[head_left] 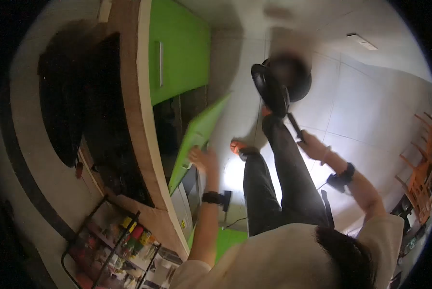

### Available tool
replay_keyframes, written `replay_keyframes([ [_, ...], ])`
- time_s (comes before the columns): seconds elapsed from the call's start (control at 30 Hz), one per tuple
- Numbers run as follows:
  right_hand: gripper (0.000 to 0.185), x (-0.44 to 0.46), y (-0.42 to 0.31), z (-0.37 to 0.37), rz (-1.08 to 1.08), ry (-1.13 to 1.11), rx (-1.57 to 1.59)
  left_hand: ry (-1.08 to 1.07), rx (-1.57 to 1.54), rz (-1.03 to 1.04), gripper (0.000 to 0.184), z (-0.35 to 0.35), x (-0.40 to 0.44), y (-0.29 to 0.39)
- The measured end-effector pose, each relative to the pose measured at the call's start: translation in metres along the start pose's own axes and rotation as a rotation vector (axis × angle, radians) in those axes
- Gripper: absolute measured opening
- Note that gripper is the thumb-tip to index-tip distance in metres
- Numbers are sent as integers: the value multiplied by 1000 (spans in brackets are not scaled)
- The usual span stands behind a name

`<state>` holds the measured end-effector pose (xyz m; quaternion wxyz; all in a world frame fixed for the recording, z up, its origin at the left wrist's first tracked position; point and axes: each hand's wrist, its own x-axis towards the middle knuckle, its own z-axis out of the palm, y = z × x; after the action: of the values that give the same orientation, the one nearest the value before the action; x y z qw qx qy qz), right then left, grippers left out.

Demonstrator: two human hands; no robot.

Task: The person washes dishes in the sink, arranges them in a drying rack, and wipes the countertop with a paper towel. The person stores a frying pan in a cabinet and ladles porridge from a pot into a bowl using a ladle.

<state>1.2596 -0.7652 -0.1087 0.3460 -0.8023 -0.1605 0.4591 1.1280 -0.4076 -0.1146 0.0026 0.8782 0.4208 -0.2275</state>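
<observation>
My right hand (315, 146) is closed round the long dark handle of a black frying pan (299, 89), held out over the floor in front of my legs. A second dark rounded piece (270, 89), perhaps a lid or another pan, overlaps it on the left; I cannot tell whether the two are joined. The pan's inside is blurred. On my left, a green cabinet door (204, 120) stands swung open. My left hand (204, 160) has its fingers curled at the pale handle on that door. The cabinet's inside is dark.
A closed green door (180, 53) with a metal handle is beside the open one. The counter (146, 111) runs along the left, with a dark wok (61, 96) above it. A black wire rack (112, 245) holds jars and packets. Orange chairs (421, 173) stand far right.
</observation>
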Motion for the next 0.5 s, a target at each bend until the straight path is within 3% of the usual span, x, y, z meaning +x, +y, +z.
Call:
replay_keyframes([
  [0.07, 28, 9, 6, -17, 51, -108, -258, 218, 105, 101, 53, 40, -59, -5],
  [0.13, 32, 23, -9, -37, -29, -160, -547, 53, -120, 157, 48, 38, -105, -14],
  [0.2, 35, 44, -20, -39, -188, -157, -733, -219, -140, 210, 48, 48, -143, -42],
  [0.27, 35, 75, -47, -32, -252, -229, -833, -623, 172, 375, 47, 92, -174, -98],
  [0.37, 36, 139, -48, 21, -600, -36, -792, -997, 197, 317, 41, 83, -196, -116],
  [0.4, 36, 165, -48, 49, -691, 30, -771, -867, 140, 408, 41, 89, -203, -130],
  [0.47, 43, 208, -76, 91, -655, -65, -733, -589, 12, 573, 42, 108, -220, -162],
  [0.5, 41, 229, -91, 108, -654, -111, -684, -599, 15, 570, 41, 110, -223, -167],
])
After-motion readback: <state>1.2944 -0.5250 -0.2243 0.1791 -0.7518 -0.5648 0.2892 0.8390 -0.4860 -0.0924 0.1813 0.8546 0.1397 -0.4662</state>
